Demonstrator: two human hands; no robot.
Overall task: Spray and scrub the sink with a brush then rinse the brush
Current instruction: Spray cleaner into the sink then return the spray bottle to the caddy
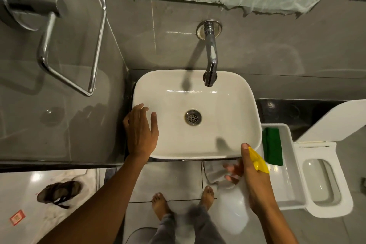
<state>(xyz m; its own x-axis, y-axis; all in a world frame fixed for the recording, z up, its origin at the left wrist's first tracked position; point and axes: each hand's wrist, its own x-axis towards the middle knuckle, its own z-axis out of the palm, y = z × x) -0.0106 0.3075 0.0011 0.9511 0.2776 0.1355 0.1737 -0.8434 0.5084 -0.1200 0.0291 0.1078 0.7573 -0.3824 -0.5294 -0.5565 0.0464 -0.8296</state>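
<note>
Right hand [252,172] grips a yellow-headed spray bottle [258,161], body mostly hidden; left hand [141,130] spreads open on the white basin [227,93] rim, grey-tiled bathroom.

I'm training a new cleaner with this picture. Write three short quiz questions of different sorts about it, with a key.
1. True or false: water is running from the tap into the sink.
2. Which hand holds the spray bottle with the yellow trigger? A) the left hand B) the right hand C) neither
3. Fill in: the green scrub pad lies in the white tray to the ____ of the sink.

Key: 1. false, no stream shows. 2. B; the left hand rests open on the sink's left rim. 3. right.
</note>
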